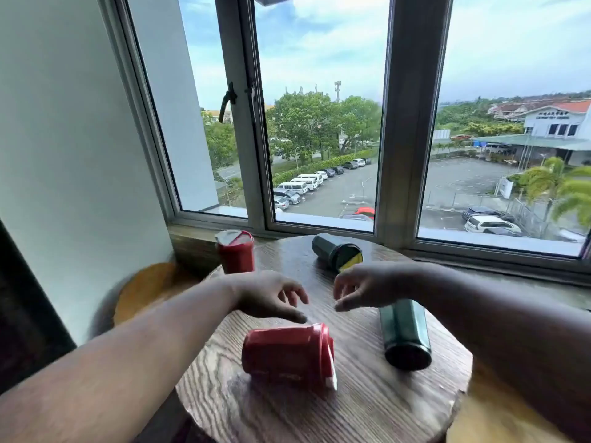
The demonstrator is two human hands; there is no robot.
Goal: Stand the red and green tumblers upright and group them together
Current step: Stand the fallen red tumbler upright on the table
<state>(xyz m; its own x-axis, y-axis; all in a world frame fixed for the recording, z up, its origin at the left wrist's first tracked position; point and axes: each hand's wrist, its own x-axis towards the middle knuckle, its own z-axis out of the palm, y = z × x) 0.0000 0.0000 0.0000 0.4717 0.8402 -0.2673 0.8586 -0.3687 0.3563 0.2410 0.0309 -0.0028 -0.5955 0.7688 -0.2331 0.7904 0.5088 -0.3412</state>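
While hovering above the middle of the round wooden worktop (367, 407), both hands empty: left hand (271, 297) with fingers loosely spread and relaxed, right hand (361, 287) likewise relaxed, fingers hanging slightly curled, holding nothing. Fingertips of the two near each other, apart.

Near red tumbler (286, 358): on its side at the near-left of the worktop, lid end pointing right, a white tab sticking out at the lid; below the left hand, untouched. Far red tumbler (236, 252): upright at the far-left edge, by the window sill (192, 241), pale lid flap on top. Near green tumbler (404, 335): on its side at the right, base toward the camera, partly under the right forearm. Far green tumbler (335, 251): on its side near the window (319, 123), dark end with a yellow patch facing the camera, just beyond the right hand.

No readable label or brand on any tumbler; too blurred. Outside, lettering on a white building (556, 123), too small to read.
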